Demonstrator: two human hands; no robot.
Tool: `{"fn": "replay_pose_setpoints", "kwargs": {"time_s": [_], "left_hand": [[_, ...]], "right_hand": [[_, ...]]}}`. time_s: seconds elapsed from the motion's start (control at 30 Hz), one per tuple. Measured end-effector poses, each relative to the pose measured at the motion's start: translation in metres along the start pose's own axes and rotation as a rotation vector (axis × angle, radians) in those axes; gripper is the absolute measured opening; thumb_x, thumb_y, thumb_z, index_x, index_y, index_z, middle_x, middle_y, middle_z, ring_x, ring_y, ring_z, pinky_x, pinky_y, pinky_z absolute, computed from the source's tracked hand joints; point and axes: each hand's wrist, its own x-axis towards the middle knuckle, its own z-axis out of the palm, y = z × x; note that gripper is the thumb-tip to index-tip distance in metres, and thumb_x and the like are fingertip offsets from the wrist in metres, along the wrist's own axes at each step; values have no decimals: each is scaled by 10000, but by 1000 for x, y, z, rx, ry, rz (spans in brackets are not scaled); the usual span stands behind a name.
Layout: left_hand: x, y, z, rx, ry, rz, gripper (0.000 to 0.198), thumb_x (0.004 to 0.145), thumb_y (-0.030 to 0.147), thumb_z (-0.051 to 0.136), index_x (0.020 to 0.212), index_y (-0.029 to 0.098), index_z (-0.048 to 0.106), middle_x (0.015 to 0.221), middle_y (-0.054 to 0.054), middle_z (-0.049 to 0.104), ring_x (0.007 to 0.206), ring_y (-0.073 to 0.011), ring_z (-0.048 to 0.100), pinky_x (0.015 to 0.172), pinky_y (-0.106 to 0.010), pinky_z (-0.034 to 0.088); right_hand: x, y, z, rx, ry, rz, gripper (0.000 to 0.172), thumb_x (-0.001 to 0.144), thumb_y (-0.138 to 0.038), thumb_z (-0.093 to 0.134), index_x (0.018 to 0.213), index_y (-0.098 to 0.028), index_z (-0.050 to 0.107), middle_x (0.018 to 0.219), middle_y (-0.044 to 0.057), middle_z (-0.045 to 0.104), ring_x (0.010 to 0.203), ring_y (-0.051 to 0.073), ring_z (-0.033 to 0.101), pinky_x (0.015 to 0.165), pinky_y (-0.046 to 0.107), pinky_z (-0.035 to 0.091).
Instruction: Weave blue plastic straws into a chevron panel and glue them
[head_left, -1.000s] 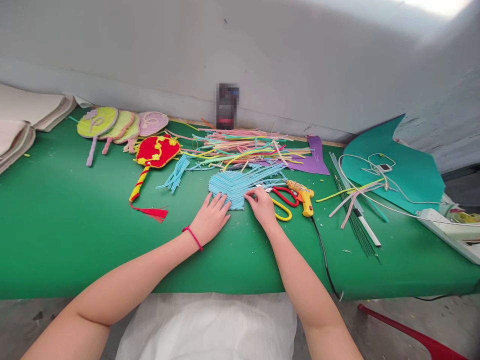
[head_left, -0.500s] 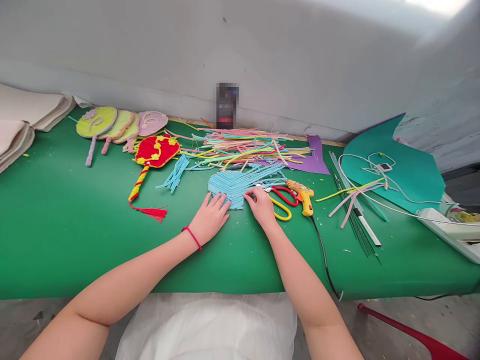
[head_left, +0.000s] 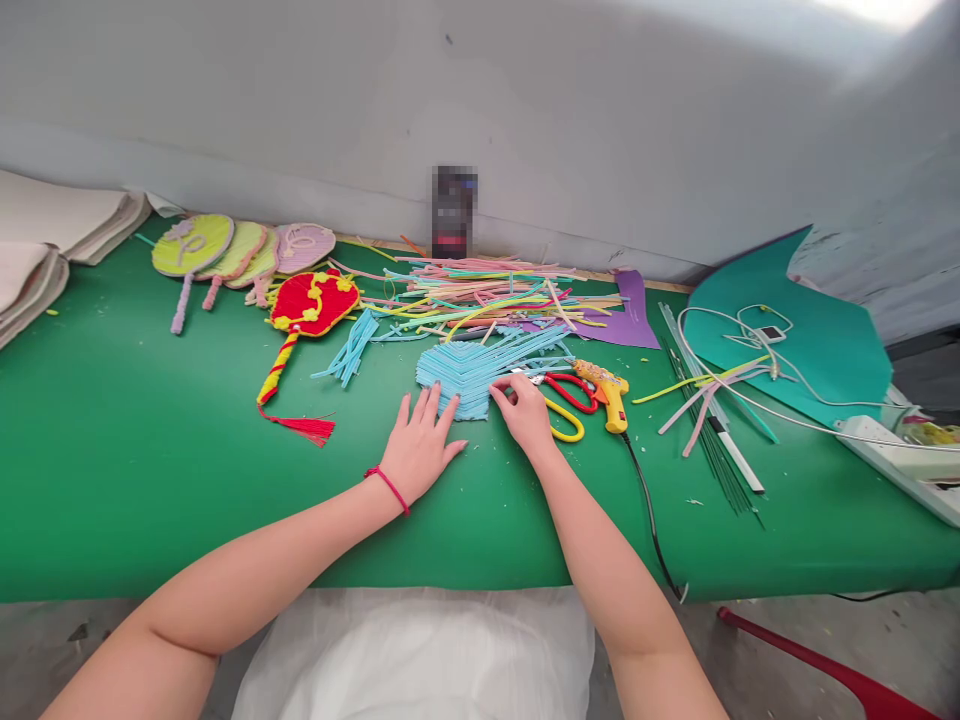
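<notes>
A blue panel of pipe cleaners, laid side by side in a V pattern, lies flat on the green table. Its loose ends fan out to the upper right. My left hand rests flat with fingers spread, fingertips at the panel's lower left edge. At the right edge, thumb and forefinger of my right hand pinch together on the blue pipe cleaners; the exact contact is partly hidden. Scissors with red and yellow handles lie just right of that hand, beside a yellow glue gun.
Behind the panel lies a pile of coloured pipe cleaners. Loose blue pipe cleaners, a red fan and several pastel fans are left. A teal sheet, white cable and power strip are right.
My left hand has slid slightly back toward me, its fingers spreading and its thumb moving out to the right. My right hand stays nearly in place at the panel's edge.
</notes>
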Motion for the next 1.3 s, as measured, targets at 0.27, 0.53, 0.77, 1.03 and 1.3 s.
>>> {"fn": "replay_pose_setpoints", "kwargs": {"time_s": [0.27, 0.53, 0.77, 1.03, 1.3], "left_hand": [[1, -4, 5, 19, 5, -126, 678, 873, 506, 465, 1410, 102, 378, 1465, -235, 326, 1356, -365, 305, 1103, -535, 182], [1, -5, 5, 19, 3, -121, 670, 872, 505, 467, 1404, 106, 390, 1461, -230, 337, 1355, -356, 311, 1112, -526, 170], [4, -6, 4, -3, 45, -105, 684, 865, 490, 494, 1451, 197, 299, 1502, -191, 276, 1389, -343, 242, 1108, -530, 181], [8, -14, 6, -18, 5, -129, 657, 872, 510, 462, 1431, 184, 349, 1513, -179, 253, 1396, -340, 224, 1114, -536, 161], [8, -17, 4, 3, -52, -115, 632, 889, 519, 419, 1436, 213, 336, 1517, -173, 245, 1396, -333, 227, 1102, -542, 186]], "right_hand": [[0, -2, -1, -7, -7, 10, 202, 863, -361, 498, 808, -203, 612, 854, 35, 610, 585, 129, 464, 651, 289, 419], [-1, -2, -1, -10, -2, 12, 184, 856, -348, 503, 811, -205, 610, 866, 35, 615, 577, 128, 465, 644, 291, 418], [-1, -1, -1, -10, -3, 8, 185, 854, -348, 497, 809, -206, 607, 868, 41, 615, 581, 133, 468, 643, 296, 422], [0, -2, -1, 15, -13, 21, 185, 850, -352, 500, 821, -206, 610, 869, 41, 615, 586, 134, 471, 646, 294, 430], [-1, 0, 0, 6, -20, 31, 203, 851, -369, 497, 823, -205, 614, 875, 46, 622, 589, 134, 474, 650, 296, 432]]}}
